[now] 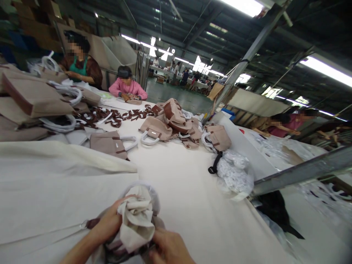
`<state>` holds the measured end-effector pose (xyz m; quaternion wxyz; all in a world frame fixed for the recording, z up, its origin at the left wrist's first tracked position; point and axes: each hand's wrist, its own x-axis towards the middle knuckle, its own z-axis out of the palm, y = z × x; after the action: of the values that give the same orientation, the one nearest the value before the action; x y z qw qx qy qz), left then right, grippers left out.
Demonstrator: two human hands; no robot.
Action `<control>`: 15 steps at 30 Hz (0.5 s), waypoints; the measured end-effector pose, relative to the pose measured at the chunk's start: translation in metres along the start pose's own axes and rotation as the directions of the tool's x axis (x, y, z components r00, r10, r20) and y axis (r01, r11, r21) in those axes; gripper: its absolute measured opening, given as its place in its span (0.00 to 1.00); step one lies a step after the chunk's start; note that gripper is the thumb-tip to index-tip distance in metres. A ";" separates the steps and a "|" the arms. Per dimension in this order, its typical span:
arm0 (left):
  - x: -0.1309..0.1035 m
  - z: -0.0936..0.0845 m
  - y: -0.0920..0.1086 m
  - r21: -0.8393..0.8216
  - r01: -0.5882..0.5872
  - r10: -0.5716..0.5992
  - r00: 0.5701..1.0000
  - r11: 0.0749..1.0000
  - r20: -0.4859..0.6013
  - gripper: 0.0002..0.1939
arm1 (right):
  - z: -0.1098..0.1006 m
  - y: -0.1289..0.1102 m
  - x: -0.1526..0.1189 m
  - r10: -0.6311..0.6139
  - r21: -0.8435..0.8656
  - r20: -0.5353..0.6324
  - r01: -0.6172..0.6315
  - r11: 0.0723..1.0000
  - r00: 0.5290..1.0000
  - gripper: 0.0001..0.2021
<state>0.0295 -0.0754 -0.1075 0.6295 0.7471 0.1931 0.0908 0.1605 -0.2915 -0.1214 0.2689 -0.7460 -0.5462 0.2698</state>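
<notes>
Handbag [154, 223] mostly hidden under crumpled paper [137, 220], gripped by left hand [108, 223] and right hand [167, 247].

Crumpled cream cloth [137, 220] stuffed into a taupe handbag [121, 249].

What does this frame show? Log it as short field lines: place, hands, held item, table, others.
place: factory hall, long cloth-covered table
left hand: grips cream cloth at a bag
right hand: on the bag's lower edge
table: pile of tan bags, brown straps, plastic bundle
left stack: flat tan bags
others: seated workers across the table and at right
</notes>
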 end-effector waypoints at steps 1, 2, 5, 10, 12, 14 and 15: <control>0.000 -0.001 0.004 -0.033 -0.001 0.002 1.000 0.999 0.029 0.18 | 0.013 0.004 -0.002 -0.083 -0.190 0.039 0.089 0.978 0.996 0.15; 0.001 -0.002 0.009 -0.060 -0.012 0.016 0.998 0.998 0.066 0.17 | 0.026 0.008 -0.003 -0.121 -0.343 0.082 0.142 0.928 0.989 0.14; 0.000 -0.005 0.030 -0.028 -0.097 0.101 0.977 0.995 0.188 0.10 | 0.054 0.020 -0.010 -0.126 -0.608 -0.053 0.068 0.791 0.991 0.09; -0.010 0.002 0.034 0.283 -0.373 0.299 0.914 0.884 0.273 0.17 | 0.040 0.018 -0.022 -0.391 -0.720 -0.353 0.020 0.694 0.850 0.07; -0.015 0.012 0.026 0.466 -0.411 0.291 0.905 0.783 0.309 0.22 | 0.024 0.013 -0.023 -0.468 -0.709 -0.269 0.156 0.688 0.842 0.10; -0.020 0.024 0.018 0.627 -0.397 0.223 0.914 0.670 0.340 0.24 | 0.011 0.010 -0.026 -0.502 -0.696 -0.275 0.190 0.693 0.820 0.14; -0.023 0.030 0.015 0.680 -0.385 0.204 0.920 0.625 0.333 0.26 | 0.007 0.010 -0.028 -0.504 -0.700 -0.305 0.168 0.694 0.808 0.16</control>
<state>0.0223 -0.1136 -0.0961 0.2704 0.9623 0.0152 0.0235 0.1552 -0.3200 -0.1301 0.1679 -0.7165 -0.6524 -0.1812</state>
